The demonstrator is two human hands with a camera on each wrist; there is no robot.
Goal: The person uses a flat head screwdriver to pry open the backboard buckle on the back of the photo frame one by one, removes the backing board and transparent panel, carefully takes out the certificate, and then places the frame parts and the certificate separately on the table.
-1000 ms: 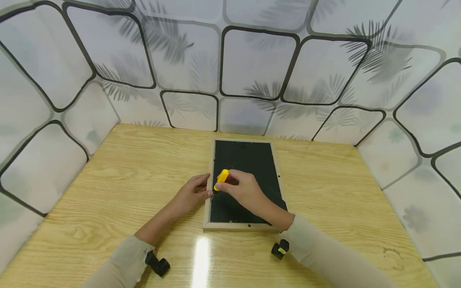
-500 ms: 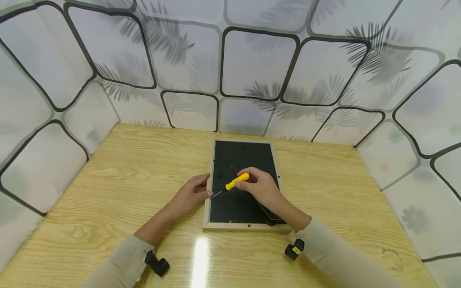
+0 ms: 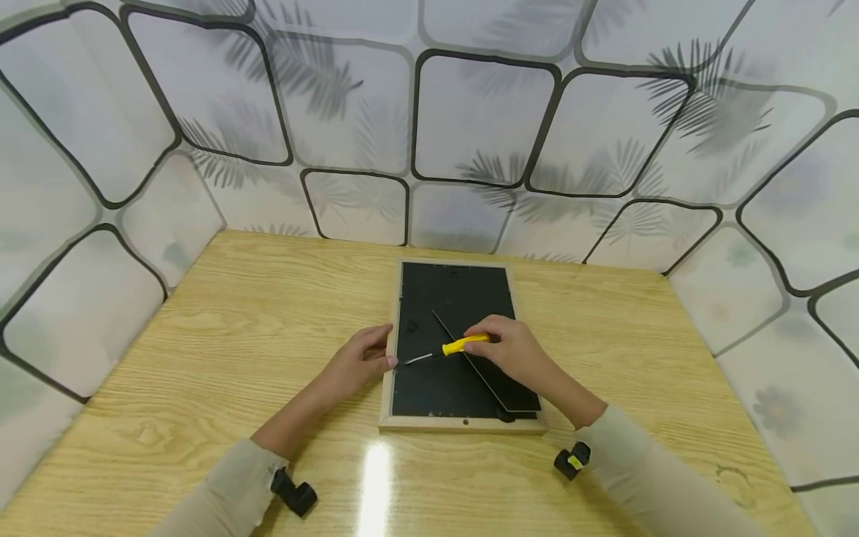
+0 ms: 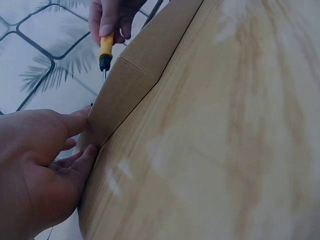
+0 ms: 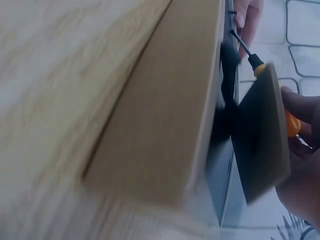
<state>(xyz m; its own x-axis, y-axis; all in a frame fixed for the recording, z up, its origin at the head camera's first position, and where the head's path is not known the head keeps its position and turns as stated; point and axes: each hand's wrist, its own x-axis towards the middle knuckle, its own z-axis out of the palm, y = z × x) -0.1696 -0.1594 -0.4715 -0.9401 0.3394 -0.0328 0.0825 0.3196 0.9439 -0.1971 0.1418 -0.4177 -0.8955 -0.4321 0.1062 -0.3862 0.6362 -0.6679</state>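
Note:
A wooden picture frame (image 3: 463, 423) lies on its face, its black backing (image 3: 429, 391) upward. At its left edge my left hand (image 3: 358, 359) grips the wooden side, the thumb over the top edge and bent fingers low against the side (image 4: 118, 97). My right hand (image 3: 506, 344) pinches the yellow handle of a screwdriver (image 3: 459, 345) above the backing. Its metal shaft points left, the tip just inside the left edge close to the left thumb. The black stand flap (image 3: 499, 380) juts up at a slant under the right hand, overlapping the screwdriver (image 5: 258, 69) in the right wrist view.
The frame rests on a light wood-grain table (image 3: 268, 298). Patterned cloth walls (image 3: 483, 112) rise at the back and sides. A small dark fixing (image 3: 412, 326) sits on the backing, and a small dark pin (image 4: 91, 104) sticks up at the edge near the left hand.
My right hand has drawn back to the right, and the screwdriver has gone from steep to lying low. More of the stand flap shows now. My left hand has stayed in place.

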